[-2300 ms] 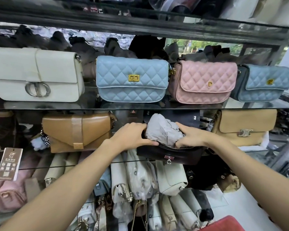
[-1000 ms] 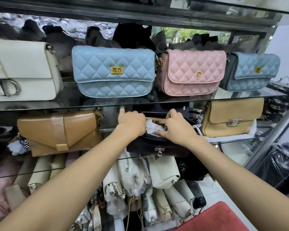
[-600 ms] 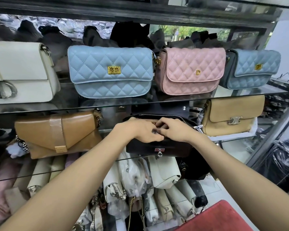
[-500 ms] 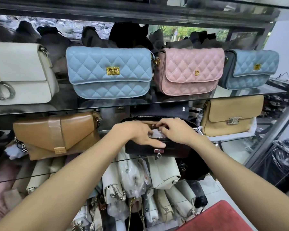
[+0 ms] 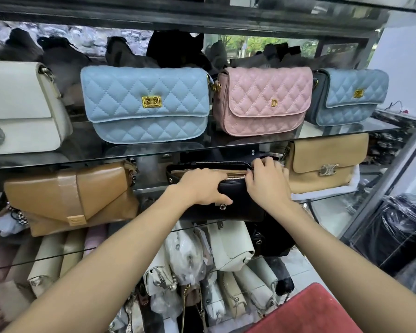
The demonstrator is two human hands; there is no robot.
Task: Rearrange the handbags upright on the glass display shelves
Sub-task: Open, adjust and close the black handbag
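A black handbag (image 5: pixel 240 207) stands on the middle glass shelf (image 5: pixel 341 195) with its top zip partly open. My left hand (image 5: pixel 202 186) grips the bag's front top edge, thumb low on its face. My right hand (image 5: pixel 267 181) pinches at the zip near the bag's right end. No stuffing paper shows in the opening. On the upper shelf (image 5: pixel 154 152) stand a white bag (image 5: pixel 22 109), a light blue quilted bag (image 5: pixel 144 104), a pink quilted bag (image 5: pixel 262 99) and a smaller blue quilted bag (image 5: pixel 348 97), all upright.
A brown flap bag (image 5: pixel 70 198) sits left of the black one and a tan bag (image 5: pixel 327 162) right of it. Below, several wrapped pale bags (image 5: pixel 202 260) are packed on end. A red surface (image 5: pixel 305 311) fills the lower right corner. A metal frame post (image 5: pixel 380 188) slants at right.
The grey stuffing paper was pushed down into the black bag and is out of sight. My right hand has slid right along the zip while my left hand keeps its hold.
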